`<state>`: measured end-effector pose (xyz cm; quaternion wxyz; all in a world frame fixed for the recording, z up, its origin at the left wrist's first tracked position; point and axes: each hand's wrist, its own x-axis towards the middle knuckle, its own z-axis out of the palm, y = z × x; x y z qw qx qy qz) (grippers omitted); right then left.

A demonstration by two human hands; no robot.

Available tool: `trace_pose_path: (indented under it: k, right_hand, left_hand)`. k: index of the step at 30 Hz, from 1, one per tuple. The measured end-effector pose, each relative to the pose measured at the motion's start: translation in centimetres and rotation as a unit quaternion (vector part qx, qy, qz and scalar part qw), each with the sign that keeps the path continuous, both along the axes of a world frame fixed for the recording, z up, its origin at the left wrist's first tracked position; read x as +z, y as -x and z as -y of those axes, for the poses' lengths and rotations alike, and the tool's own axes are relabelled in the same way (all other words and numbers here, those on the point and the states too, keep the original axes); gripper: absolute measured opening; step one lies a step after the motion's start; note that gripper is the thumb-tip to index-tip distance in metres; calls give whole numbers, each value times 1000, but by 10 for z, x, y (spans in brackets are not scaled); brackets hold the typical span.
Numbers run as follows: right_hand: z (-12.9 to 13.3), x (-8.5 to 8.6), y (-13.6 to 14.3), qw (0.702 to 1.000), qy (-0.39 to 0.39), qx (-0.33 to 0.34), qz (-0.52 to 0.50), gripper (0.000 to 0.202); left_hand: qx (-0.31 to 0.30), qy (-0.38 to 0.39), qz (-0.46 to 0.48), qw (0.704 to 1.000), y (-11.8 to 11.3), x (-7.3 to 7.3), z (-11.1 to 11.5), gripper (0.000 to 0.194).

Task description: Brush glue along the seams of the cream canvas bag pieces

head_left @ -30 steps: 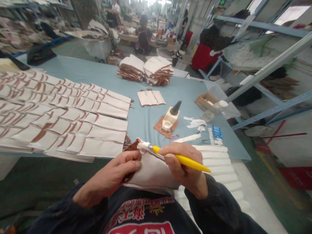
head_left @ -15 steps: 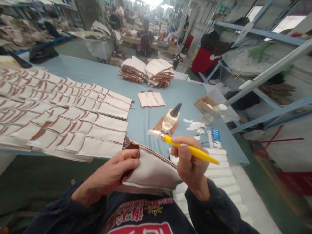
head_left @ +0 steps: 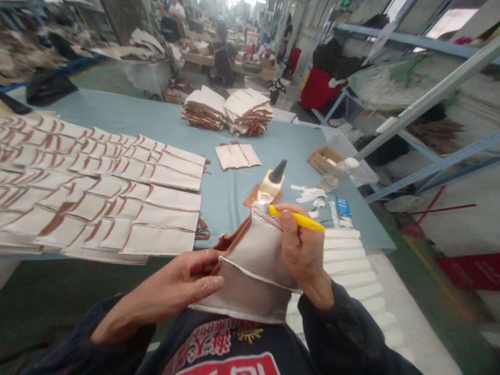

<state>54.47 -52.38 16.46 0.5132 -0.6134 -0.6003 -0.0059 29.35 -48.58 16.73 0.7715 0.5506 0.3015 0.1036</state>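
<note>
My left hand [head_left: 187, 284] grips the left edge of a folded piece [head_left: 253, 265], off-white outside with brown leather inside, its top gaping a little. My right hand [head_left: 302, 242] is closed around a yellow-handled paintbrush [head_left: 304, 221]. Its whitish bristles are at the piece's top far corner, just in front of the glue container; whether they touch the piece I cannot tell. That pale container [head_left: 270, 187], with a dark spout, stands on a brown scrap on the blue-covered table. A single flat off-white piece [head_left: 238, 156] lies behind it.
Overlapping rows of off-white, brown-edged pieces [head_left: 101, 203] cover the table's left. Two stacks [head_left: 248, 109] stand at the back. A cardboard box [head_left: 322, 160], a clear jar [head_left: 336, 176] and white strips [head_left: 307, 194] are at right, near a metal shelf [head_left: 425, 140].
The brush has moved left and down to the folded piece's top corner. The piece has been turned and opened wider, and my left fingers have shifted on its edge. The view has shifted slightly.
</note>
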Motion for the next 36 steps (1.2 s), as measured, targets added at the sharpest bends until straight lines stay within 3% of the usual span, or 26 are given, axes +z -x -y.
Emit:
trace_pose_path:
  k: [4,8,11,15,19,24,30,36]
  right_hand:
    - [-10,-15,-1,1000,14,2,-16,29]
    - [-10,-22,0,1000,-7,5,3,26]
    - [7,-9,1,998,-46,12,-43,24]
    - [41,16,7,984,-22,130,-119,26]
    - [56,31,17,976,-25,207,-63,28]
    - [54,35,26,967,-11,256,6,33]
    - [53,30,22,972,-23,231,-43,29]
    - [50,32,24,965,-17,262,-15,35]
  left_hand:
    - [-2,-98,-1,995,-3,-12,12,35]
    - [4,-218,-30,975,-5,-6,21,29]
    - [25,-292,-52,955,-2,-6,24,28]
    - [76,-378,-88,919,6,-22,30,25]
    - [66,-404,-109,906,11,-33,34,22]
    - [16,-410,-68,909,4,-26,30,25]
    - [45,-423,-74,902,-3,-21,27,28]
    - [15,-447,-55,893,-8,-23,24,26]
